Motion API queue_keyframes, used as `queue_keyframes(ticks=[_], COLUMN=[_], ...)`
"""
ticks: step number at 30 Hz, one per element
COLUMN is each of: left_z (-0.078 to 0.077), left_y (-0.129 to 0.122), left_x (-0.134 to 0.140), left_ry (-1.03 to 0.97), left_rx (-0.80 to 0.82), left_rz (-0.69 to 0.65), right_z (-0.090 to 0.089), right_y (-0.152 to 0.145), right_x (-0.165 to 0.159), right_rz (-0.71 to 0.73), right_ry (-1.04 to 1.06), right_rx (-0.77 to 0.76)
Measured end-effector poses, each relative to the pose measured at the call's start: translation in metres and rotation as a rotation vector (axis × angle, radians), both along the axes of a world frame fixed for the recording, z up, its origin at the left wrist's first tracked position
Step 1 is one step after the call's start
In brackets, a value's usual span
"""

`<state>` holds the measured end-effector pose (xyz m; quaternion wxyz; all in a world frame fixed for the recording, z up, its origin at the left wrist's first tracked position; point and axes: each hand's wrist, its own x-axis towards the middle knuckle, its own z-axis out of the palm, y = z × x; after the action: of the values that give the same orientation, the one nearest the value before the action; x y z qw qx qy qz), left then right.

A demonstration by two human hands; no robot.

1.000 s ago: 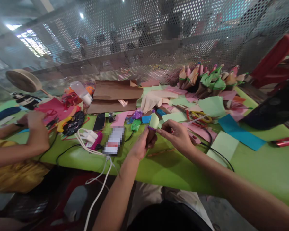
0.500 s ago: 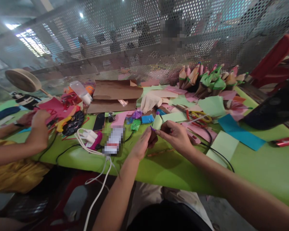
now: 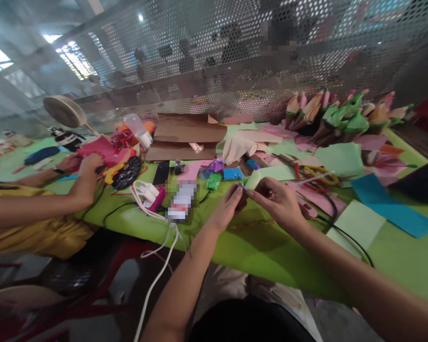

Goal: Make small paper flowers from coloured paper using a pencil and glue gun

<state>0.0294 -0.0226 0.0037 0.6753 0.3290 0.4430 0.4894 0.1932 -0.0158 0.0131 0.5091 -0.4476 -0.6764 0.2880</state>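
Note:
Between both hands is a light green rolled paper piece [image 3: 252, 179] with a small purple bit at its lower end and a purple tip on top. My left hand [image 3: 231, 203] pinches the purple bit with thumb and forefinger; its other fingers are partly hidden. On the other side my right hand [image 3: 276, 198] is closed, thumb and forefinger pressed at the same purple bit and the paper's base. A thin brown stick [image 3: 253, 225] shows on or just above the green table below the hands. Small purple [image 3: 216, 165], green [image 3: 213, 180] and blue packets [image 3: 232, 174] lie just beyond.
Left of my hands lie a phone [image 3: 182, 201] with white cables and a magenta charger block [image 3: 156, 198]. To the right are a pink glue gun [image 3: 307, 208], yellow-handled scissors [image 3: 319, 176] and a blue paper strip [image 3: 392, 204]. A co-worker's hands [image 3: 87, 166] handle red material.
The view has swung left, so the table things sit farther right in the picture. Both hands keep their pinch on the purple bit of the paper piece.

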Motion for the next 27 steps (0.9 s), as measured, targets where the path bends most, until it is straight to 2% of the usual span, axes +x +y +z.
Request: queue_keyframes(ticks=[3,8,14,19,27], left_z=[-0.005,-0.011,-0.005,-0.001,0.0], left_y=[0.0,0.003,0.01,0.01,0.007], left_x=[0.0,-0.001,-0.004,-0.004,-0.004], left_ry=[0.023,0.004,-0.056,-0.091,-0.09], left_rx=[0.047,0.038,0.084,0.081,0.06], left_rz=[-0.031,-0.03,-0.15,-0.246,-0.238], right_z=[-0.001,0.0,0.004,0.002,0.001], right_y=[0.0,0.0,0.001,0.002,0.002], right_x=[0.0,0.0,0.002,0.0,0.0], right_rz=[0.0,-0.018,-0.063,-0.024,-0.01], right_ry=[0.007,0.003,0.081,0.069,0.006], right_rx=[-0.009,-0.015,-0.014,-0.008,0.006])
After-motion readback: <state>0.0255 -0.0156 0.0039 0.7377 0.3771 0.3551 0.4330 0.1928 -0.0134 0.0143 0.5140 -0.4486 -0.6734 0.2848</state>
